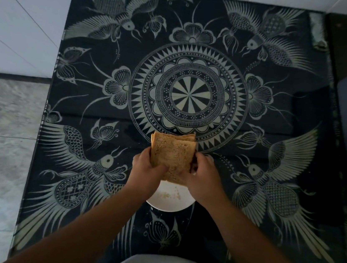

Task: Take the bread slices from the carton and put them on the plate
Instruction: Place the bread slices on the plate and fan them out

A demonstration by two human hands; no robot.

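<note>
Bread slices point(170, 155), light brown w/ darker crust, form a stack held upright over the white plate point(170, 203). Left hand point(147, 171) & right hand point(203, 176) both clamp the stack from its sides. Crumbs lie on plate.

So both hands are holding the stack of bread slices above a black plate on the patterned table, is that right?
Not quite: the plate is white, not black. The head view shows it under the bread, with crumbs on it. The rest holds: the left hand and right hand both have a grip on the stack of bread slices above it, on the patterned table.
</note>
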